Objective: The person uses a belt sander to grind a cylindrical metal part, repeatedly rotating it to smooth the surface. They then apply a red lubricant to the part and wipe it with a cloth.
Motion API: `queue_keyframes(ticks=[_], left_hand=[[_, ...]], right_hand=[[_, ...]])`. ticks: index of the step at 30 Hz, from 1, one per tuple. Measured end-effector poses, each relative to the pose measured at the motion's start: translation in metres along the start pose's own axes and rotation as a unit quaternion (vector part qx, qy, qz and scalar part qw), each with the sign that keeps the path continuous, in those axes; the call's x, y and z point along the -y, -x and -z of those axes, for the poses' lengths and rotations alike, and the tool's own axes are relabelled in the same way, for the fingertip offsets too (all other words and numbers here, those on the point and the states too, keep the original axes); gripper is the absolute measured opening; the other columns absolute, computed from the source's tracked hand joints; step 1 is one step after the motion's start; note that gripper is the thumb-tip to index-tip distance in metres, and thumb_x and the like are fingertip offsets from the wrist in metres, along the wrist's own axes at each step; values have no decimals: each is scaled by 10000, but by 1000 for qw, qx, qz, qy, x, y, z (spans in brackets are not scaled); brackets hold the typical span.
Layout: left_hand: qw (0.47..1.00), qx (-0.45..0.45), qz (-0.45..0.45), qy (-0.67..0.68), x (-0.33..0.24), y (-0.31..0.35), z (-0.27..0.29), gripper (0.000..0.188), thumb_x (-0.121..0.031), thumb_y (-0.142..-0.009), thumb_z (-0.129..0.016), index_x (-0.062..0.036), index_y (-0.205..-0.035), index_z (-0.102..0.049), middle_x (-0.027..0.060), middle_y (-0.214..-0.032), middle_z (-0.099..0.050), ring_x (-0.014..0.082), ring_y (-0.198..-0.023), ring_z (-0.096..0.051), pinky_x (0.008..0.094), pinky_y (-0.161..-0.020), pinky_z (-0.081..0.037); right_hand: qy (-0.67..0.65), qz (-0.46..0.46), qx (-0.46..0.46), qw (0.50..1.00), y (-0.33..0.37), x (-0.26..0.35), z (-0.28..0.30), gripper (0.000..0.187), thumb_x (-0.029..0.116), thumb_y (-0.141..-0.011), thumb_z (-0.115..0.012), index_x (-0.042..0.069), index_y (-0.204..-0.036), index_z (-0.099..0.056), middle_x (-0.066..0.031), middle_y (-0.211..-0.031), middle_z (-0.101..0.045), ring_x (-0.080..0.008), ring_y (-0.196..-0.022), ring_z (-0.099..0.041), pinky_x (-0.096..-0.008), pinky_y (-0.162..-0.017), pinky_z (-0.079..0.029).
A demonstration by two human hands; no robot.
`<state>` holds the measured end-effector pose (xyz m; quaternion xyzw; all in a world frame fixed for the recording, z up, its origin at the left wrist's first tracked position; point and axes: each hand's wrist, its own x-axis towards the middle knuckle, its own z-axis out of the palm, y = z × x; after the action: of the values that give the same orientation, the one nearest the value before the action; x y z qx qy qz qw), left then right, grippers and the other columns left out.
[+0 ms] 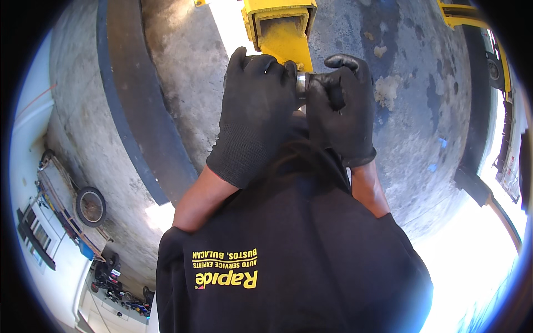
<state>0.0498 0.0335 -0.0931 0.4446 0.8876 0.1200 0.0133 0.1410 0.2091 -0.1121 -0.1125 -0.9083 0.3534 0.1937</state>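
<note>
Between my two hands a short silvery metal cylinder point(302, 84) shows, its ends covered by the gloves. My left hand point(256, 97), in a black work glove, has its fingers curled at the cylinder's left end; most of the fingertips are hidden behind the back of the hand. At the other end my right hand point(342, 102), gloved alike, is closed, with the thumb side against the metal and the forefinger bent above. Just beyond the hands is a yellow metal arm point(284, 44) with a hollow box-shaped end, which the left fingers partly overlap.
A long dark strip point(136, 83) runs along the stained concrete floor point(411, 111) at left. More yellow metal framework point(463, 14) stands far right. A wheel point(90, 206) with a cart-like frame and a motorcycle point(111, 275) are at the left edge.
</note>
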Motion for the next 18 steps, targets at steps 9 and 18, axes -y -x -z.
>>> queue_keyframes(ticks=[9, 18], left_hand=[[1000, 17, -8, -19, 0, -3, 0, 570, -300, -975, -827, -9, -1459, -750, 140, -1198, -791, 330, -1275, -704, 571, -1253, -444], [1000, 3, -5, -18, -2, -1, 0, 555, -231, -942, -831, 4, -1440, -758, 139, -1183, -785, 318, -1252, -707, 549, -1241, -457]], right_hand=[[-141, -117, 68, 981, -40, -26, -18, 179, 119, -899, -858, 60, -1004, -726, -146, -1267, -719, -384, -1178, -655, -510, -1021, -550], [6, 40, -22, 999, -2, -13, -7, 185, 121, -897, -854, 75, -1020, -724, -130, -1325, -723, -373, -1201, -646, -502, -1017, -555]])
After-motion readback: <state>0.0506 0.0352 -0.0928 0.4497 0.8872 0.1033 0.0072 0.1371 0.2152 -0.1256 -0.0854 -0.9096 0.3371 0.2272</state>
